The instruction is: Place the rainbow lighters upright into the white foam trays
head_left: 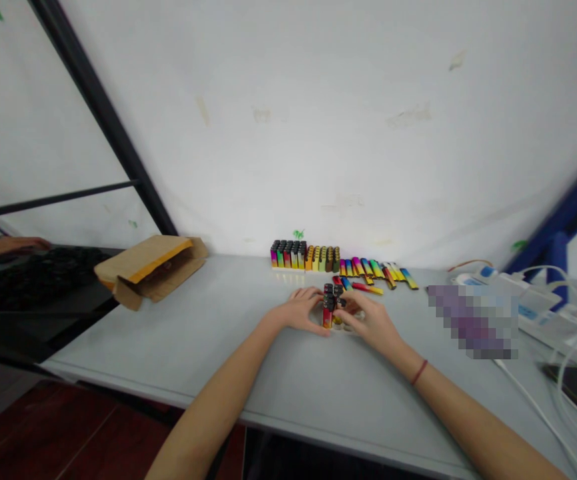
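A small group of black-topped lighters [327, 313] stands upright in a pale tray [356, 329] on the table, red ones at its left end. My left hand [300, 311] curves around the tray's left end, thumb at the front and fingers behind. With thumb and fingers, my right hand [368, 321] pinches a lighter [340, 304] at the right of the group; its lower part is partly hidden. Just behind lie loose multicoloured lighters [363, 268], some of them fanned out on the table.
Filled lighter trays [288, 257] and yellow-olive lighters [322, 259] stand against the wall. An open cardboard box [151, 267] lies left, beyond it another person's hand [11, 247] over a black pile [43, 283]. Power strips [538, 303], cables and a blurred-out object [473, 321] are right.
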`<state>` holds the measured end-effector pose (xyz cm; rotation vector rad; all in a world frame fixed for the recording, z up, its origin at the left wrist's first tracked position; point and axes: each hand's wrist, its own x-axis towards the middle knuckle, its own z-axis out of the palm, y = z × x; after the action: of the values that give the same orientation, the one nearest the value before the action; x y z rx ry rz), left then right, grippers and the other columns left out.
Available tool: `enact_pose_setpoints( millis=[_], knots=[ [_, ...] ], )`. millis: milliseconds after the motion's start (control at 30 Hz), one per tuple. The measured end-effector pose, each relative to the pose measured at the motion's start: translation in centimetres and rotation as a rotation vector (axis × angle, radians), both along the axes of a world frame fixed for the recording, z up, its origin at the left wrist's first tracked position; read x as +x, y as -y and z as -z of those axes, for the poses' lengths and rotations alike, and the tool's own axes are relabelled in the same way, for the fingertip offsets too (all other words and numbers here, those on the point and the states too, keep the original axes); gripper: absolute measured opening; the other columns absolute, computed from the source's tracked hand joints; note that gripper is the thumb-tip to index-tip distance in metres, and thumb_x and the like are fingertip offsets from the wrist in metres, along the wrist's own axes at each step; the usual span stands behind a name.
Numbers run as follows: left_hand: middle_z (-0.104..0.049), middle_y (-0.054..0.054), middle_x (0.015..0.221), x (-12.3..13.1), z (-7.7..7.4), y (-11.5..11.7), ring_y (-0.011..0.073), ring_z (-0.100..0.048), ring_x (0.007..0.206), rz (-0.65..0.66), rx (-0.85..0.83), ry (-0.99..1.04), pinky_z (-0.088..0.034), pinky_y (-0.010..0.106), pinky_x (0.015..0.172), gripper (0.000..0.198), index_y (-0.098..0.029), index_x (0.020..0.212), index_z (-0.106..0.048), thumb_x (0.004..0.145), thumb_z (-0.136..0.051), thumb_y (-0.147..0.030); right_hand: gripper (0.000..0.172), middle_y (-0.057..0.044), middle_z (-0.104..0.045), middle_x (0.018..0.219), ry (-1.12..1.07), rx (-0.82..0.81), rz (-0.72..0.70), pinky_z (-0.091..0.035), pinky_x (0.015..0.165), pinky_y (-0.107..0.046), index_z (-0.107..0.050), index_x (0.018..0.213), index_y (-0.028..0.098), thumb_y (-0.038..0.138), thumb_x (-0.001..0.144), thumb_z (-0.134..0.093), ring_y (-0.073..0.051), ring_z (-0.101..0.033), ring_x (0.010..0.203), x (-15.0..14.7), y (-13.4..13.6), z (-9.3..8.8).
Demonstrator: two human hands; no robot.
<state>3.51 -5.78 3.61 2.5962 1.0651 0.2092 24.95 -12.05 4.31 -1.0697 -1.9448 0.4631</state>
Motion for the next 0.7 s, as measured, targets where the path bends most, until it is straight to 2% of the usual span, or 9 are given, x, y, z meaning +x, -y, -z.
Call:
enact_pose_setpoints(
  millis=[267,533,700],
  knots=[
    [-0.036,0.012,0.143,0.06,-0.05,0.03,0.0361,-0.026,0.135,-0.001,-0.011,0.010,-0.015,0.048,0.112,0.090,-0.022,0.131,-0.046,0.060,-0.068,-0.072,0.030,-0.005,-0.068,0.079,0.060,0.031,0.043,-0.050,0.064,-0.031,-0.059,0.101,0.021,0.046,0.084,-0.056,-0.019,-0.063,0.066,0.40,-0.22,0.18],
    [-0.036,0.012,0.143,0.03,-0.13,0.03,0.0357,-0.026,0.135,0.006,-0.009,0.001,-0.016,0.048,0.112,0.091,-0.022,0.132,-0.045,0.061,-0.068,-0.072,0.033,-0.003,-0.068,0.078,0.065,0.001,0.060,-0.049,0.060,-0.029,-0.054,0.107,0.022,0.046,0.085,-0.055,-0.016,-0.061,0.061,0.53,-0.31,0.33],
    [-0.036,0.012,0.143,-0.01,-0.05,-0.02,0.0365,-0.025,0.135,-0.002,-0.012,0.004,-0.016,0.048,0.112,0.093,-0.021,0.133,-0.044,0.059,-0.068,-0.073,0.029,-0.003,-0.067,0.076,0.077,0.021,0.060,-0.048,0.059,-0.028,-0.058,0.104,0.023,0.045,0.086,-0.054,-0.016,-0.060,0.059,0.63,-0.29,0.14]
  ],
)
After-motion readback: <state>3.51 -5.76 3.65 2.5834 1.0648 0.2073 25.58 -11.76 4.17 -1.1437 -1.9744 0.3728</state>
